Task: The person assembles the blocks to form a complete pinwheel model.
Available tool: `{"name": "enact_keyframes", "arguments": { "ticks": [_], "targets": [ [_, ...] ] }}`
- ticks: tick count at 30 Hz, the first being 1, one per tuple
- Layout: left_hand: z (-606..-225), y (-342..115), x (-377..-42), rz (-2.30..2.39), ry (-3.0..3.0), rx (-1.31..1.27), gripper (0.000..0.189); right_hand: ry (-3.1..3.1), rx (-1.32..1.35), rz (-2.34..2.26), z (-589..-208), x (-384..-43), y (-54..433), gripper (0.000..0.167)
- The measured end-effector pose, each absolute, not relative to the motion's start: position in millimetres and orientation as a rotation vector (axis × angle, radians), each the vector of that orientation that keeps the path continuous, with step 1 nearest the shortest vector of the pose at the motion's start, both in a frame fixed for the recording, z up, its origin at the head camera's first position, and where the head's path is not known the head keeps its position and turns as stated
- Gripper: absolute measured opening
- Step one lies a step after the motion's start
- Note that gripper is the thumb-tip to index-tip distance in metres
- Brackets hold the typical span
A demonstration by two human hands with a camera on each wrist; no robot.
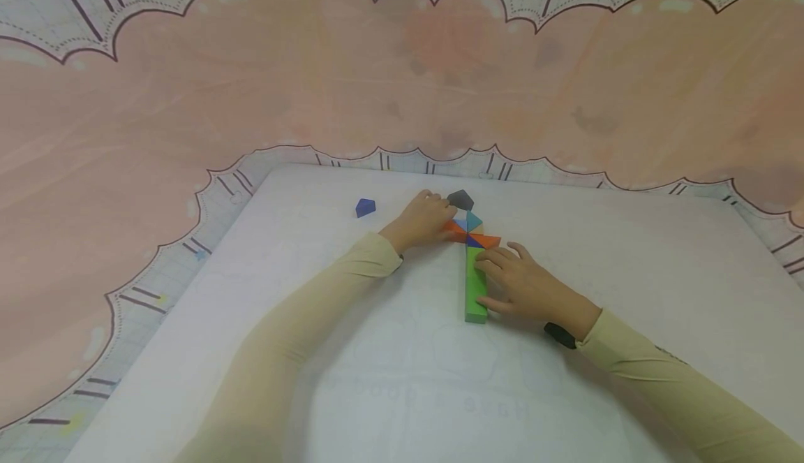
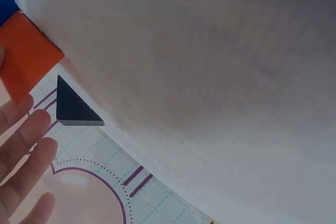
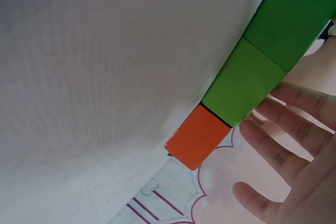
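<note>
Keeping everything aligned, I'd guess, the left hand [image 1: 422,221], unclenched, touches an orange block [image 1: 455,231] near mid-frame; the right hand [image 1: 526,283], loosely spread, rests against green blocks [image 1: 474,285].

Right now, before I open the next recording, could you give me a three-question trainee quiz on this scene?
1. Which hand touches the green stem?
2. True or false: the blue block lies apart from the left hand.
3. In the head view, the dark block appears: (A) below the pinwheel, (B) above the pinwheel, (C) on the stem.

Key: 1. the right hand; 2. true; 3. B.
</note>
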State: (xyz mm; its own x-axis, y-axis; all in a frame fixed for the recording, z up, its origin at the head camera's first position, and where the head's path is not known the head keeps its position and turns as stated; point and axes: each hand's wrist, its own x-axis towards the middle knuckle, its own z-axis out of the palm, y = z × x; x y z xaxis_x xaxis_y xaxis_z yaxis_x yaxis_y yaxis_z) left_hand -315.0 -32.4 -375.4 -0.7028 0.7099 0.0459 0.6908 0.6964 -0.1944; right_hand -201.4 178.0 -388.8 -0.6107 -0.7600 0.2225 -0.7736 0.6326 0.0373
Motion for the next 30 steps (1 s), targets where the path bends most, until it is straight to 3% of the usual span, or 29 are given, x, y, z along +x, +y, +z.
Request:
{"name": "enact_keyframes", "arguments": {
  "ticks": [15, 30],
  "targets": [
    [-371, -41, -313, 0.267, -2.806, -1.157, 0.043, -2.657, 1.254, 0.090, -387, -200, 177, 0.054],
    [-354, -129, -328, 0.193, -2.930, -0.961, 0.044, -2.668, 1.240, 0.091, -385, -199, 177, 0.054]
  ]
}}
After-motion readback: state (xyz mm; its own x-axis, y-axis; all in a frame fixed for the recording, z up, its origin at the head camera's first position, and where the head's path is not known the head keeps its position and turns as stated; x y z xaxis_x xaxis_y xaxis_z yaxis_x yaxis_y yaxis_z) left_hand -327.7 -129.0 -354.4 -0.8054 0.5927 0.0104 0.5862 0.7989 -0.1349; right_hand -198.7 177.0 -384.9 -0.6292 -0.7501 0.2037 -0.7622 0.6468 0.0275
